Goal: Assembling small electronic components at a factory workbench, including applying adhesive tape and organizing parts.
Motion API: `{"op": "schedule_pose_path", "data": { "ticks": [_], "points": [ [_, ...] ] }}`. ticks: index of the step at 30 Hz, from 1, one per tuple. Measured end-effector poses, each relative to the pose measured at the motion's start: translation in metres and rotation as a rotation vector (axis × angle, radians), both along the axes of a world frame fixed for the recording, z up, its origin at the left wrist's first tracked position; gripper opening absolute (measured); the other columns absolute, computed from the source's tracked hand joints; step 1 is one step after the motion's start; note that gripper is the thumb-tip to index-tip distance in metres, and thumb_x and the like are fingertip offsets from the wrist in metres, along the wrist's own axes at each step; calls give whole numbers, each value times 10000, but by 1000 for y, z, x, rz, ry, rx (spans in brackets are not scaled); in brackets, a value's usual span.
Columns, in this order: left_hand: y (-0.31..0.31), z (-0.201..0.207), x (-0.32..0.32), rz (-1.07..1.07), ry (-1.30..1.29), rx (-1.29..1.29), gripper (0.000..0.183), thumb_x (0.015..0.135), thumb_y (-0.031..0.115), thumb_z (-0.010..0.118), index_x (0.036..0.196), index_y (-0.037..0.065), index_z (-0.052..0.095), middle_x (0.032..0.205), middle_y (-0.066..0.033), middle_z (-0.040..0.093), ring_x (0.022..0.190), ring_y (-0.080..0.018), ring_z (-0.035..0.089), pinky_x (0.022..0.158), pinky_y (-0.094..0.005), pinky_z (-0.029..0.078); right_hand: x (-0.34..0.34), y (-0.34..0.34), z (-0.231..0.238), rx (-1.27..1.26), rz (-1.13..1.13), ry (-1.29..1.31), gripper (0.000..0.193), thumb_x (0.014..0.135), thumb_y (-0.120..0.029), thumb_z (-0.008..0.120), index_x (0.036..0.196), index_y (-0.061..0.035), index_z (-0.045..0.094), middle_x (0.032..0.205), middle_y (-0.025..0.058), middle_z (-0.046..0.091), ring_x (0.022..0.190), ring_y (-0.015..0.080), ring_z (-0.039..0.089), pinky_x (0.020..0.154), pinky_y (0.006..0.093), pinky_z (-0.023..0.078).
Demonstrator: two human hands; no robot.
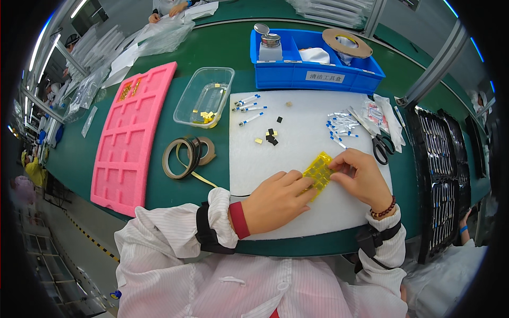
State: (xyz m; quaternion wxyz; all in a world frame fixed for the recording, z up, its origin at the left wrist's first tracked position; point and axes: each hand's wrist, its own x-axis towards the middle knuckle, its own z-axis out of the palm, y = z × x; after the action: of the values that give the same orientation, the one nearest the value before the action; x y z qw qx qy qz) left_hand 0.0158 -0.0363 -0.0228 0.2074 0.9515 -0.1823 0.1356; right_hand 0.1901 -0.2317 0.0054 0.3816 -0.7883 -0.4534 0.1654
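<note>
A small sheet of yellow film (320, 170), marked with a grid of squares, lies slanted on the white foam mat (252, 175). My left hand (273, 202) lies palm down, its outstretched fingers resting on the sheet's left side. At the sheet's right edge, my right hand (361, 176) has thumb and forefinger pinched together; the fingers hide the exact spot. Beyond the sheet sit several black foam pieces (271, 137) and a small yellow pad (259, 141). White flex cables with blue ends (342, 124) form a loose pile past my right hand.
Black-handled scissors (383, 148) lie right of the mat, near black trays (442, 196) of cables. Left are tape rolls (180, 158), a clear plastic tub (204, 85) with yellow pieces, and a pink foam tray (127, 143). A blue divided box (270, 77) stands behind.
</note>
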Motion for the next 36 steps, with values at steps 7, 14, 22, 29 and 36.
{"op": "schedule_pose_path", "data": {
  "ticks": [7, 14, 22, 29, 36],
  "points": [
    [1, -1, 2, -4, -5, 10, 462, 823, 216, 827, 1243, 91, 678, 1242, -66, 627, 1112, -259, 594, 939, -374, 526, -2, 3, -2, -8, -11, -45, 183, 813, 26, 776, 964, 8, 673, 917, 108, 680, 776, 218, 641, 711, 309, 527],
    [2, 1, 3, -7, -6, -5, 447, 826, 207, 823, 1229, 90, 667, 1247, -66, 632, 1129, -264, 596, 951, -385, 524, 0, 3, -3, 25, 3, -94, 141, 834, 39, 716, 964, 17, 667, 894, 112, 683, 746, 220, 641, 681, 306, 526],
    [-2, 4, 3, -6, -22, 13, 309, 865, 194, 787, 1132, 102, 662, 1234, -99, 652, 1113, -294, 628, 942, -399, 545, 13, -10, -5, 63, -172, 127, 80, 916, 3, 669, 992, 20, 689, 891, 67, 713, 732, 111, 639, 658, 247, 525],
    [15, 23, -4, 47, -179, -112, 179, 882, 101, 761, 1036, 86, 670, 1121, -113, 653, 977, -309, 658, 808, -390, 561, -9, -35, -4, 272, -266, 521, 91, 987, -28, 629, 1068, 8, 648, 917, 44, 693, 770, 73, 620, 680, 218, 511],
    [81, 51, -40, 330, -245, -245, 123, 866, 23, 785, 951, 36, 699, 971, -113, 646, 873, -303, 652, 753, -353, 523, -63, -72, -13, 157, -371, 275, 125, 960, 25, 614, 1080, 17, 651, 954, 18, 662, 847, 75, 623, 754, 227, 507]
  ]
}}
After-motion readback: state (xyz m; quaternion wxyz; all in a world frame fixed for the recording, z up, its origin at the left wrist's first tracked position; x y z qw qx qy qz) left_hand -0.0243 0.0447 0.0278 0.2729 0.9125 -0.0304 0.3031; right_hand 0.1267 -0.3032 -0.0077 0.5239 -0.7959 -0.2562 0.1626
